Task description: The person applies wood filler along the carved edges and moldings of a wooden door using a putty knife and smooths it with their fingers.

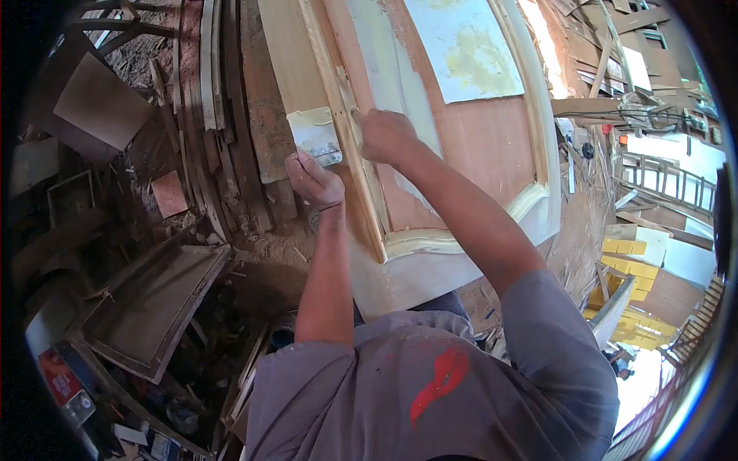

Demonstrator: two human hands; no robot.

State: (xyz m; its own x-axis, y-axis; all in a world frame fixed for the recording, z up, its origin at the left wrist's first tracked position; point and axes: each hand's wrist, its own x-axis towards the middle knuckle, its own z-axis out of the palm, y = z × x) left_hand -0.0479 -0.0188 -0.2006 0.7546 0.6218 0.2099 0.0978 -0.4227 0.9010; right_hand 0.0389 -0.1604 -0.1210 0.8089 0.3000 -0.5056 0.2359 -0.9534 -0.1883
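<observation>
My left hand (317, 180) grips the lower edge of a small flat rectangular plate (314, 137), smeared with pale cream paste and stained grey near the bottom. To its right, my right hand (387, 137) is closed, with its fingertips at the raised moulding (361, 173) of a wooden panel door (480, 146). Whatever those fingers pinch is hidden or too small to make out. Pale filler marks run along the moulding and its curved lower end. A white sheet with yellowish smears (469, 50) lies on the door's panel.
Long wooden boards (219, 100) lie to the left of the door. A dark framed panel (154, 307) rests among clutter at lower left. Wood scraps (607, 69) are heaped at upper right, and yellow pieces (634, 276) stand farther down that side.
</observation>
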